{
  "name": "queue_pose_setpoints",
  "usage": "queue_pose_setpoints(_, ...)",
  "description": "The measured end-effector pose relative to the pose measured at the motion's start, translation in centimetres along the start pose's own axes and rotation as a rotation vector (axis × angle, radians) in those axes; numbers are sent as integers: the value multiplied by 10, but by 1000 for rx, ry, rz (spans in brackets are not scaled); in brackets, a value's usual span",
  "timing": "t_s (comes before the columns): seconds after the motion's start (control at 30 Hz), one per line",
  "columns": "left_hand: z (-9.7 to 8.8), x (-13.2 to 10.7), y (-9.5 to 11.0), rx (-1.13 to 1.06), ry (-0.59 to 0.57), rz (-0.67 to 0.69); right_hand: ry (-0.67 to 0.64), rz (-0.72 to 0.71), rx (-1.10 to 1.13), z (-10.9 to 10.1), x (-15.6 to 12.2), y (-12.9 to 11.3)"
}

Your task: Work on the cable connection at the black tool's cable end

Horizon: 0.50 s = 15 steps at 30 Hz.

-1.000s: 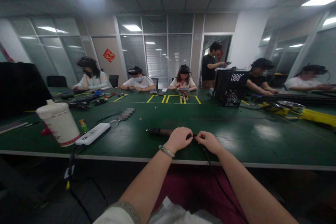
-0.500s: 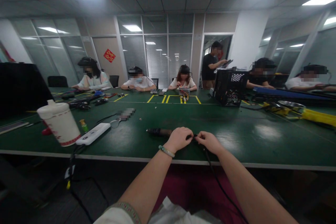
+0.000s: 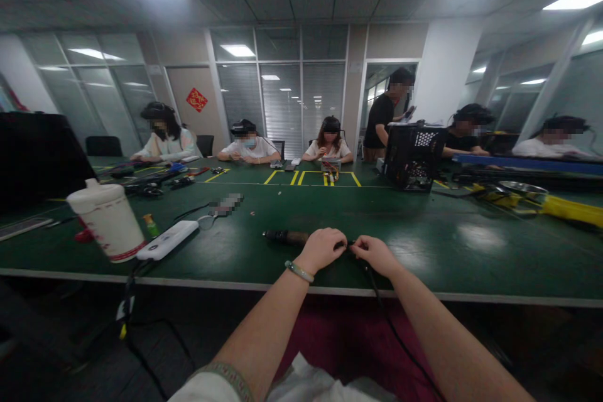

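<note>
A dark, slim electric screwdriver (image 3: 286,237) lies level along the green tabletop, its narrow metal tip pointing left. My left hand (image 3: 324,249) is closed over its rear part, so that end is mostly covered. Just to the right, my right hand (image 3: 375,255) pinches the end of a black cable (image 3: 382,304) at the tool's back end. Fingers hide the join, so I cannot tell whether the plug is fully seated. From there the cable hangs over the table's front edge and runs down past my lap.
At the left stand a white cup (image 3: 107,223), a small green bottle (image 3: 151,226) and a white power strip (image 3: 168,240). A black computer case (image 3: 409,157) is at the back right, near yellow straps (image 3: 570,208). Several people work around the table's far side.
Both my hands and the screwdriver stay almost exactly where they were. In the background, the standing person has shifted right and leans toward the computer case.
</note>
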<state>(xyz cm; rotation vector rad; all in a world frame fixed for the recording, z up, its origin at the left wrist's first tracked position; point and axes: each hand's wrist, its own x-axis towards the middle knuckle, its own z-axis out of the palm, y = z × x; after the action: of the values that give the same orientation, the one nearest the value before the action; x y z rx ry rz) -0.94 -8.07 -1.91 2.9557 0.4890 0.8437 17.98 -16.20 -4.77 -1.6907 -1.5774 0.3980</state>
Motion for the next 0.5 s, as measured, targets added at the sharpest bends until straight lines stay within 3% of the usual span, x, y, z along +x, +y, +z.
queue_pose_setpoints(0.5,-3,1,1,-8,59,19,-5,-4,1,0,0,0)
